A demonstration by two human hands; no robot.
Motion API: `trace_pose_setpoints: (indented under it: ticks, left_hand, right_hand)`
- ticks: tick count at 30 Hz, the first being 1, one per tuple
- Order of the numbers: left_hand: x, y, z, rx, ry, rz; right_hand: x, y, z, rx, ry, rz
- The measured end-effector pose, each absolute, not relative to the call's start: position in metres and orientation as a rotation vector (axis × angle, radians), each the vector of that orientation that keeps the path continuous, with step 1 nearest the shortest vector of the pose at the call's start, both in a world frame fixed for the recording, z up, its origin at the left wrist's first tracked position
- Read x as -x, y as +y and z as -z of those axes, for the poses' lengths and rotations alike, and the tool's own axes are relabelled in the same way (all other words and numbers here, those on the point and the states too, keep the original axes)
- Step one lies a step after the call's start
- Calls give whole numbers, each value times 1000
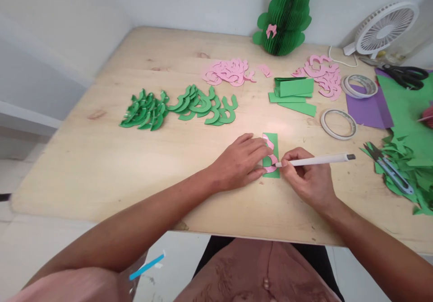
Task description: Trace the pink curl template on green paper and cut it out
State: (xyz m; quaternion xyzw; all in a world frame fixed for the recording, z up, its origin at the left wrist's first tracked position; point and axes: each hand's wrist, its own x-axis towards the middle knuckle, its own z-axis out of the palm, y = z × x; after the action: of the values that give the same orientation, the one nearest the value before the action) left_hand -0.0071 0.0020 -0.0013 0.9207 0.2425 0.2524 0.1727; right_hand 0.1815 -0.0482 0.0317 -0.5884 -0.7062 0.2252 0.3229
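Note:
A small green paper strip [275, 144] lies near the table's front edge with a wavy pink paper piece [273, 159] on top of it. With fingers stretched out, my left hand [245, 160] presses the pink piece and the strip against the table from the left, covering part of both. My right hand [306, 178] grips a white pen [314, 160], its tip touching the edge of the pink piece. The pen's other end, with a dark cap, points right.
Cut green curved pieces [203, 103] and pink pieces [230, 72] lie beyond my hands. Folded green strips [296, 90], tape rolls [338, 123], thread snips [389, 169] on green scraps and black scissors [406, 74] are right. A green honeycomb paper figure [287, 17] and fan [384, 31] stand behind.

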Motion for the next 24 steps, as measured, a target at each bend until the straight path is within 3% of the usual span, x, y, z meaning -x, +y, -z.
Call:
trace_pose_setpoints:
  ticks: [24]
  left_hand:
    - [7, 1, 0, -2588, 697, -700]
  right_hand:
    - [-181, -49, -30, 1526, -1926, -472]
